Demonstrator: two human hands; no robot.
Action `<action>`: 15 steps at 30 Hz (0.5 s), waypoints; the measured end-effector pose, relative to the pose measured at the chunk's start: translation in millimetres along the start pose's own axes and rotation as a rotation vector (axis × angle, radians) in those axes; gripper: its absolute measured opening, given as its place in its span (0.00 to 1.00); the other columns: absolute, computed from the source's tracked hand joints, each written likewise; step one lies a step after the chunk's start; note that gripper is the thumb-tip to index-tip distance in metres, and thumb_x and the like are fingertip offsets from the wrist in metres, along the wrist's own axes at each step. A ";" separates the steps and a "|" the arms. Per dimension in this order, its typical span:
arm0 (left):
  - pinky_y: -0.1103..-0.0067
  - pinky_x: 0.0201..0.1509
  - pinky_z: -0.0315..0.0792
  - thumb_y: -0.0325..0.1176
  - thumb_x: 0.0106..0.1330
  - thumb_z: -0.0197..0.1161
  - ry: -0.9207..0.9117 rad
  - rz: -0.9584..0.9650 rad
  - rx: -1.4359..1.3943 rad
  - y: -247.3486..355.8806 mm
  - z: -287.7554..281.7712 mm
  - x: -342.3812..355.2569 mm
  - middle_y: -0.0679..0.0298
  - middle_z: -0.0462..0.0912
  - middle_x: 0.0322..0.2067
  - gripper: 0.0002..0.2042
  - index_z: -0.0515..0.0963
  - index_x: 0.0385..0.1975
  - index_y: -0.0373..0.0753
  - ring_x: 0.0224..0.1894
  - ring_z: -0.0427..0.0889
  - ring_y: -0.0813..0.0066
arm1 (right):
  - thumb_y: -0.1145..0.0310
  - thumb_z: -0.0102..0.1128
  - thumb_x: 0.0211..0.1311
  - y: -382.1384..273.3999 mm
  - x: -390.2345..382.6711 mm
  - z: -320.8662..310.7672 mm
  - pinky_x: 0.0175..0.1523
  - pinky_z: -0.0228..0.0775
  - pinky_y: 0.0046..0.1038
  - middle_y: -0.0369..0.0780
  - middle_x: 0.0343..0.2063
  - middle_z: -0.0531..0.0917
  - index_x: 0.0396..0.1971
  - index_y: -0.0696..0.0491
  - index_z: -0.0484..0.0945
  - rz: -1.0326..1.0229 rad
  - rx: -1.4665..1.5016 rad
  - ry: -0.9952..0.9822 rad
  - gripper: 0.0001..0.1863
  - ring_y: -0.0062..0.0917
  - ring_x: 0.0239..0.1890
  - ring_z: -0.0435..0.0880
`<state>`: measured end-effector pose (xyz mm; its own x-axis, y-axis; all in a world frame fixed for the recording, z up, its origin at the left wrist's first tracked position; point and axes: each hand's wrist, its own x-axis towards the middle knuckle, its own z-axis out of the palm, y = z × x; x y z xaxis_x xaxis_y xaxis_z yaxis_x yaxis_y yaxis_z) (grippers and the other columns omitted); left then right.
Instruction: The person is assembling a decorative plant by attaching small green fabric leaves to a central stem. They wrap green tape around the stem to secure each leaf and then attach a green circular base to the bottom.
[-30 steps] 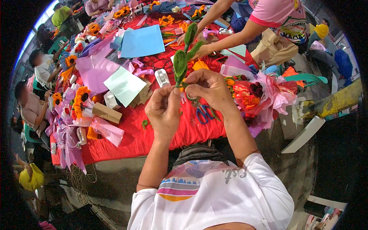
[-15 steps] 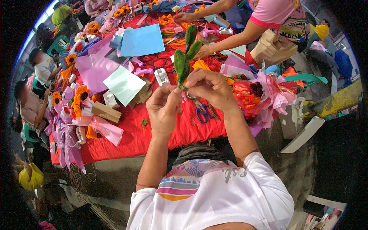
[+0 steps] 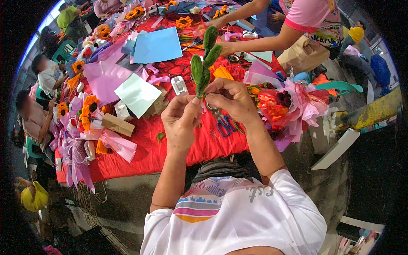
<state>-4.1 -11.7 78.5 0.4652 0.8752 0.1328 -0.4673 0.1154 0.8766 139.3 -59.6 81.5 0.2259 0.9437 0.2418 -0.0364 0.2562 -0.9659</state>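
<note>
Upright above the near table edge stands a sprig of fuzzy green leaves (image 3: 203, 63), apparently pipe-cleaner material. My left hand (image 3: 180, 121) pinches its base between thumb and fingers. Close against it, my right hand (image 3: 233, 101) is closed too, its fingertips meeting at the sprig's stem. Beneath the right thumb shows a small round ring-like thing (image 3: 210, 106); I cannot tell what it is. Blue-handled scissors (image 3: 224, 127) lie on the red cloth below my right hand. A small curled green piece (image 3: 160, 136) lies to the left.
The red-covered table (image 3: 199, 151) bears a white tape dispenser (image 3: 179, 86), pale green sheets (image 3: 137, 92), a blue sheet (image 3: 157, 45) and wrapped bouquets (image 3: 276, 106). Across it a co-worker's arm (image 3: 272, 41) reaches in. A brown paper bag (image 3: 304, 55) stands at the right.
The sprig has tipped slightly left and my hands have shifted a little. Across the table, the co-worker's hands have moved and a red-handled item is no longer visible there.
</note>
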 end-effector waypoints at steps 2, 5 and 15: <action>0.90 0.15 0.54 0.28 0.57 0.58 -0.008 -0.038 -0.028 1.2 0.3 0.2 0.69 0.73 0.17 0.03 0.73 0.27 0.35 0.14 0.65 0.89 | 0.72 0.60 0.50 1.4 1.5 -0.9 0.27 0.61 0.13 0.29 0.23 0.76 0.28 0.55 0.76 -0.153 -0.090 -0.008 0.05 0.08 0.23 0.69; 0.90 0.15 0.54 0.28 0.57 0.58 -0.016 -0.080 -0.070 2.7 -0.2 0.1 0.70 0.73 0.18 0.03 0.73 0.27 0.36 0.15 0.65 0.89 | 0.72 0.60 0.51 2.2 -0.5 4.0 0.26 0.60 0.14 0.29 0.21 0.75 0.28 0.54 0.75 -0.258 -0.077 -0.031 0.05 0.09 0.21 0.68; 0.91 0.15 0.53 0.27 0.58 0.57 -0.040 -0.085 -0.035 1.8 1.1 -2.4 0.70 0.72 0.17 0.02 0.73 0.26 0.36 0.14 0.64 0.89 | 0.70 0.61 0.51 0.3 -2.1 -0.9 0.25 0.60 0.13 0.28 0.19 0.74 0.27 0.54 0.76 -0.073 -0.103 0.007 0.05 0.08 0.20 0.68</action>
<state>-5.2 -14.1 80.2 0.5336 0.8421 0.0778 -0.4502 0.2050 0.8691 139.7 -61.6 80.7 0.2312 0.9218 0.3112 0.0800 0.3008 -0.9503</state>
